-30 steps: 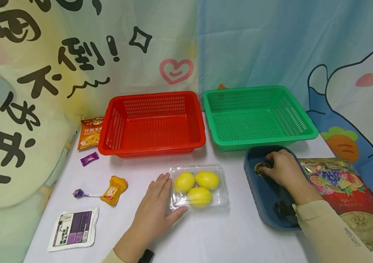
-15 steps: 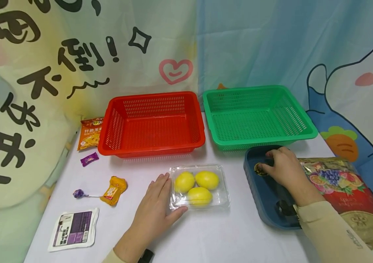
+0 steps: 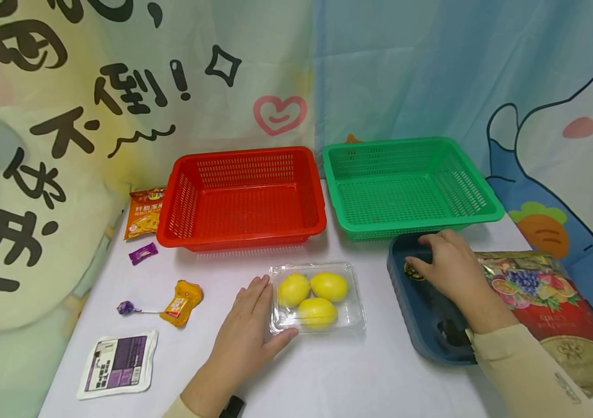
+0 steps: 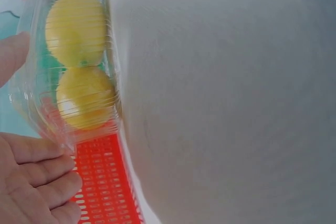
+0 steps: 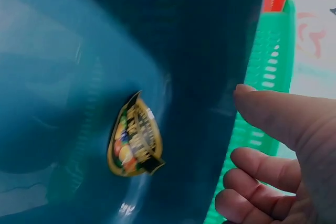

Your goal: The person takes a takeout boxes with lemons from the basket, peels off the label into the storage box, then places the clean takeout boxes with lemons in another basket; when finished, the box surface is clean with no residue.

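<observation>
A curtain is hanging behind the tabletop. Head view: the left hand, fingers straight, is touching the box; the right hand is hovering over the tray. Right wrist view: its thumb and fingers are standing apart

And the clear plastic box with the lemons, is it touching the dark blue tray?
Apart. The head view shows it: a strip of white tablecloth runs between the clear plastic box and the dark blue tray.
</observation>
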Available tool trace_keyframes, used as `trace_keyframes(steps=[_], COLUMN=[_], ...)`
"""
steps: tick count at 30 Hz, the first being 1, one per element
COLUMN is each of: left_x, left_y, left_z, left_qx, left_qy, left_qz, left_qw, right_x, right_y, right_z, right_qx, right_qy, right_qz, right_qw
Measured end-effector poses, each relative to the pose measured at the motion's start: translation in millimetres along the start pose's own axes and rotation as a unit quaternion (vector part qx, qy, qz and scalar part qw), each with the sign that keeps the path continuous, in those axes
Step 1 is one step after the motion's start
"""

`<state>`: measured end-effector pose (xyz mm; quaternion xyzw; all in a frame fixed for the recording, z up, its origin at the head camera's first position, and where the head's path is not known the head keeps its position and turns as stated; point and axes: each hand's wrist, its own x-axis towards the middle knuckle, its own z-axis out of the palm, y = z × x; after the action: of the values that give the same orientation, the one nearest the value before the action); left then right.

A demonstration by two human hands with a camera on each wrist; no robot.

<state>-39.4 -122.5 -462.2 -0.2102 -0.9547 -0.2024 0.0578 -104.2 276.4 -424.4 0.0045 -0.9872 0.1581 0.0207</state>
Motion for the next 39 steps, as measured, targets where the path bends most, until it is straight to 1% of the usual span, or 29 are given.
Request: trace_keyframes(steps=[6, 12, 14, 17, 20, 23, 27, 30, 34, 35, 36, 37, 39], left_x=[-0.5, -1.4, -1.7, -2.8, -4.2, -5.4, -5.2, -3.7, -0.4, 0.6, 1.8, 3.0, 5.1], left_y=[1.3, 1.7, 1.4, 0.6, -0.3, -1.3, -1.3, -0.1, 1.2, 1.4, 1.6, 1.8, 1.8], left_z=[-0.2, -0.5, -0.8, -1.8, -2.2, -1.8, -1.1, -0.5, 0.8, 0.9, 0.9, 1.0, 1.3], left_qx=[0.002, 0.011, 0.005, -0.016, -0.053, -0.095, -0.149, -0.181, -0.205, -0.214, -0.224, -0.241, -0.282], left_qy=[-0.012, -0.009, -0.010, -0.016, -0.014, -0.023, -0.047, -0.054, -0.057, -0.058, -0.059, -0.060, -0.057], left_qz=[-0.010, -0.011, -0.015, -0.036, -0.068, -0.105, -0.142, -0.155, -0.171, -0.177, -0.185, -0.195, -0.218], left_qw=[0.9999, 0.9998, 0.9998, 0.9991, 0.9962, 0.9897, 0.9775, 0.9698, 0.9621, 0.9589, 0.9549, 0.9489, 0.9327], right_x=[-4.5, -7.6, -8.9, -10.7, -11.8, -11.9, -11.3, -10.8, -10.3, -10.0, -9.6, -9.1, -7.5], right_y=[-11.2, -18.0, -20.3, -24.3, -27.2, -26.9, -21.8, -16.6, -8.6, -6.0, -3.2, -0.2, 6.9], right_z=[-5.6, -11.2, -13.4, -17.4, -22.2, -26.8, -32.8, -37.8, -44.4, -45.9, -47.3, -48.6, -50.6], right_qx=[0.009, 0.020, 0.020, 0.022, 0.020, 0.016, 0.014, 0.015, 0.014, 0.014, 0.014, 0.014, 0.012], right_qy=[0.010, 0.018, 0.024, 0.037, 0.055, 0.066, 0.071, 0.079, 0.089, 0.090, 0.091, 0.093, 0.097], right_qz=[-0.007, -0.012, -0.015, -0.020, -0.025, -0.029, -0.029, -0.021, -0.004, 0.001, 0.005, 0.007, 0.011], right_qw=[0.9999, 0.9996, 0.9994, 0.9989, 0.9980, 0.9973, 0.9969, 0.9966, 0.9959, 0.9958, 0.9957, 0.9955, 0.9951])
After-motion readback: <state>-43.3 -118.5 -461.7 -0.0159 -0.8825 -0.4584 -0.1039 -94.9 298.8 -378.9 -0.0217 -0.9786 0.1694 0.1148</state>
